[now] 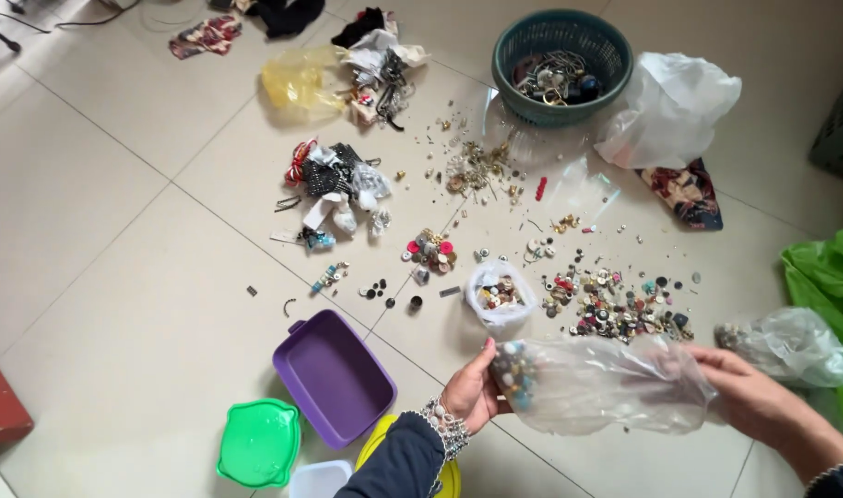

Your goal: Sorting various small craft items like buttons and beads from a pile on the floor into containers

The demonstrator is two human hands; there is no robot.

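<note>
I hold a clear plastic bag (596,387) stretched sideways between my hands, above the tiled floor (117,277). My left hand (472,392) grips the end where the beads (515,373) bunch (blue and white ones), and my right hand (748,397) pinches the other end. A purple box (334,376) lies just beside my left wrist.

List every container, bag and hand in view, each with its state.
left hand: gripping one end of the clear plastic bag
right hand: gripping the bag's other end
clear plastic bag: held sideways, beads bunched at the left end
purple box: open, empty
green lid: off, lying flat
teal basket: upright, holding metal pieces
small white bag: open, buttons inside
</note>
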